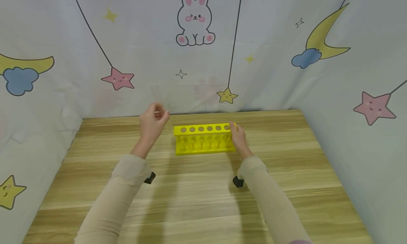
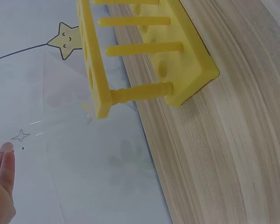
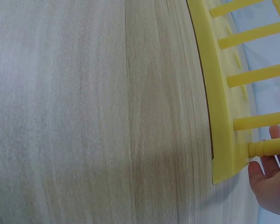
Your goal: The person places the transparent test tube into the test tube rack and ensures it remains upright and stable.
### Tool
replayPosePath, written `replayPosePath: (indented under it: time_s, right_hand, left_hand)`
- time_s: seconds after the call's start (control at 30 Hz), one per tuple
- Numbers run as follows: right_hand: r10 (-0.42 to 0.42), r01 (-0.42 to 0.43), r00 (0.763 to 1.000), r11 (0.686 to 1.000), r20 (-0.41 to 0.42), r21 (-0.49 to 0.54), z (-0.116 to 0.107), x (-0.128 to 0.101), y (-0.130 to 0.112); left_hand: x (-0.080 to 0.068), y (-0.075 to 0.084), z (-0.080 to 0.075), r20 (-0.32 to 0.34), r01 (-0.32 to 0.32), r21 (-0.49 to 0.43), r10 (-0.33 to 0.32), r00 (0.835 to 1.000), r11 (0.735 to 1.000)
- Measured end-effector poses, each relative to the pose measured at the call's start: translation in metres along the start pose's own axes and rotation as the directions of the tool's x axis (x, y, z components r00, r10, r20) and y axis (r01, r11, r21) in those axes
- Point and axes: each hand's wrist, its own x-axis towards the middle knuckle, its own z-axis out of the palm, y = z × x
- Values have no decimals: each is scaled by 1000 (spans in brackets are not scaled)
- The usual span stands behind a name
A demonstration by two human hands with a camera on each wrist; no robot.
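Observation:
A yellow test-tube rack [image 1: 203,145] with a row of round holes stands on the wooden table near the back wall. My left hand [image 1: 153,122] is raised just left of the rack's left end and pinches a faint clear tube [image 1: 158,97] that points upward. In the left wrist view only my left hand's fingertips [image 2: 3,161] show, with glints of the tube [image 2: 37,128] running toward the rack's end [image 2: 186,60]. My right hand [image 1: 239,137] grips the rack's right end, fingers over its top plate. The right wrist view shows that hand [image 3: 270,186] by the rack's corner post [image 3: 219,116].
The wooden table [image 1: 203,201] is walled on three sides by a pale printed cloth [image 1: 286,78] with stars, moons and a rabbit. Bare wood lies in front of the rack and to both sides. Black wrist cameras [image 1: 149,178] sit on both forearms.

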Motion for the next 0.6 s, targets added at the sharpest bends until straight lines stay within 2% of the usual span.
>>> replayPosePath:
  time_s: [0.23, 0.6]
  right_hand:
    - [-7, 7, 1000, 1000, -7, -8, 1, 0, 0]
    - [-6, 6, 1000, 1000, -10, 1, 1, -1, 0]
  left_hand:
    - [2, 2, 5, 24, 8, 11, -8, 1000, 1000]
    - [4, 5, 12, 20, -14, -7, 14, 1000, 1000]
